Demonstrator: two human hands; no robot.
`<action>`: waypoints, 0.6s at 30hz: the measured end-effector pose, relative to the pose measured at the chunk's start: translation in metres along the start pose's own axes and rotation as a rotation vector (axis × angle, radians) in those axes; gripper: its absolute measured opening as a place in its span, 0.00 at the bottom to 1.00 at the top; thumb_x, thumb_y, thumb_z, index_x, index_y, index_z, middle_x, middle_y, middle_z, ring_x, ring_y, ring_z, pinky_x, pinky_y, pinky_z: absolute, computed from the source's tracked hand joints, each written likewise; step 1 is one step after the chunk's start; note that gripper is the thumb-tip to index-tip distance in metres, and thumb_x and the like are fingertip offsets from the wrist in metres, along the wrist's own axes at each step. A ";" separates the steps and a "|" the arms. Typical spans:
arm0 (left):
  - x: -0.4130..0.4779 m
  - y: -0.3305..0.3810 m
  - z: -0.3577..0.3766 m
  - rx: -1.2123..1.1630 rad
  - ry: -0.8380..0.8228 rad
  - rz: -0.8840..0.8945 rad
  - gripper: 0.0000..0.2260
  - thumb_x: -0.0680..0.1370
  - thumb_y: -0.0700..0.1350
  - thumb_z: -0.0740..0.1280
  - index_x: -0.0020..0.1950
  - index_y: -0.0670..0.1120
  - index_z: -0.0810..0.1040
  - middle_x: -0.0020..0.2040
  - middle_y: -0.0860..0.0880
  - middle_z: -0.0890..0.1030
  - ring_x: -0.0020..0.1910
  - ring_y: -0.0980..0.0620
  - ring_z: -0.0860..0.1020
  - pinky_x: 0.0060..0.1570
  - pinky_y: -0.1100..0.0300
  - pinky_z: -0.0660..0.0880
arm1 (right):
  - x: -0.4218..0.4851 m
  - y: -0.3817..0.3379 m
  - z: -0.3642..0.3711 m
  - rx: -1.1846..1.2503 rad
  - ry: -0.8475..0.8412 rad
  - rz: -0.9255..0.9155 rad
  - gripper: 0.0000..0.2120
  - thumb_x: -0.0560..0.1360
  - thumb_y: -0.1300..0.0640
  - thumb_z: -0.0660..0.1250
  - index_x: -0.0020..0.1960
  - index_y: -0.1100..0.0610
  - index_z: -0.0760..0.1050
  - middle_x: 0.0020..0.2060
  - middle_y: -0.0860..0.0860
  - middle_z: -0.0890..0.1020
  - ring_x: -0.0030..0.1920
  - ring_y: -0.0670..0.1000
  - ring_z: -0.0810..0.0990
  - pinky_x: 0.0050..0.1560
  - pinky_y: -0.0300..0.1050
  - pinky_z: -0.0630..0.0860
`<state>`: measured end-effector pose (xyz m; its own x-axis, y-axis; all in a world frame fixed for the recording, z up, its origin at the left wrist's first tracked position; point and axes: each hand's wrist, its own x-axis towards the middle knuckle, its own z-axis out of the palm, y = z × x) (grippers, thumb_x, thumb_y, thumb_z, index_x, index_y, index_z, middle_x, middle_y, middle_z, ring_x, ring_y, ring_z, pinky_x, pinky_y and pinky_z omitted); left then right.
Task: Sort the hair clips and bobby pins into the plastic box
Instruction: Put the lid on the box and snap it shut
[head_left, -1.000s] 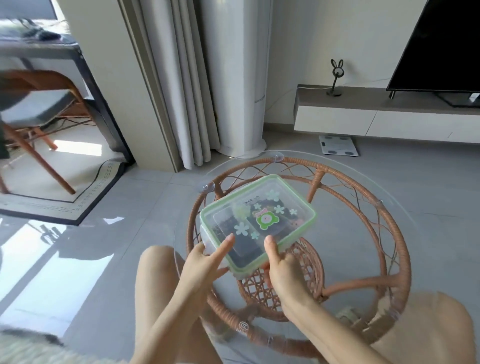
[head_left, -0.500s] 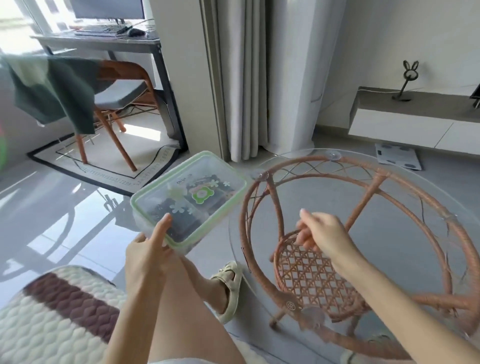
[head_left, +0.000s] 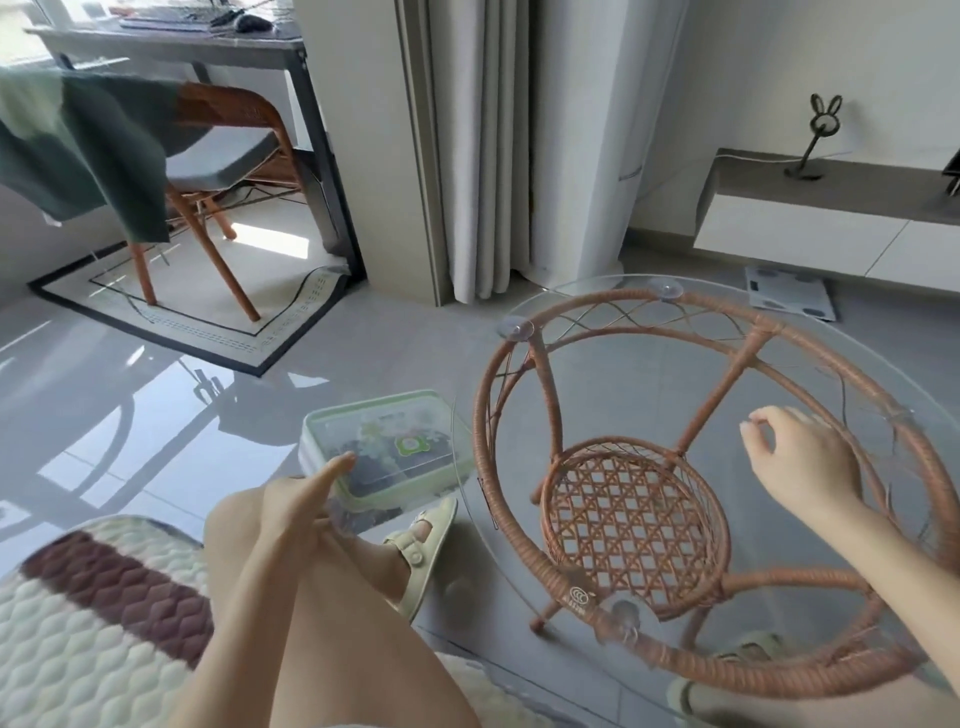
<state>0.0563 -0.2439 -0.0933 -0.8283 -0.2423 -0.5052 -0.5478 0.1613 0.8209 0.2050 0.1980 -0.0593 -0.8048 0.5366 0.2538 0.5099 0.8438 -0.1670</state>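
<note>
The left grip (head_left: 298, 501) held the closed box (head_left: 387, 447) beside the tabletop (head_left: 623, 384), the right grip (head_left: 800, 462) was loose and empty; sorting seemed finished

The plastic box (head_left: 387, 452) is held in the left hand (head_left: 306, 499), just left of the bench (head_left: 628, 514) and above a sandal (head_left: 421, 545). The right hand (head_left: 800, 462) hovers over the bench. A chair (head_left: 218, 156) stands far behind, leftward.
</note>
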 end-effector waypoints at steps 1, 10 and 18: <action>0.004 0.001 0.000 -0.011 -0.028 -0.013 0.16 0.67 0.49 0.76 0.40 0.39 0.75 0.36 0.42 0.78 0.30 0.45 0.77 0.26 0.60 0.75 | 0.000 0.003 0.002 -0.022 0.010 -0.030 0.12 0.76 0.58 0.61 0.53 0.64 0.77 0.50 0.61 0.82 0.51 0.64 0.78 0.48 0.53 0.74; 0.022 0.005 0.000 -0.056 -0.123 -0.053 0.17 0.65 0.47 0.77 0.44 0.38 0.76 0.46 0.37 0.79 0.44 0.40 0.77 0.40 0.49 0.74 | -0.009 0.010 0.011 -0.022 0.062 -0.082 0.24 0.73 0.52 0.49 0.53 0.65 0.77 0.51 0.61 0.82 0.52 0.63 0.78 0.49 0.54 0.76; 0.019 -0.020 0.027 0.048 -0.152 -0.079 0.18 0.68 0.45 0.75 0.49 0.36 0.75 0.42 0.39 0.81 0.43 0.38 0.82 0.44 0.46 0.80 | -0.009 0.010 0.012 -0.009 0.063 -0.079 0.25 0.73 0.53 0.48 0.52 0.66 0.78 0.51 0.62 0.82 0.52 0.64 0.78 0.48 0.54 0.77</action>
<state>0.0486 -0.2256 -0.1265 -0.7886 -0.1092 -0.6051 -0.6140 0.1939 0.7651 0.2134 0.2016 -0.0745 -0.8220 0.4678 0.3248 0.4488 0.8832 -0.1360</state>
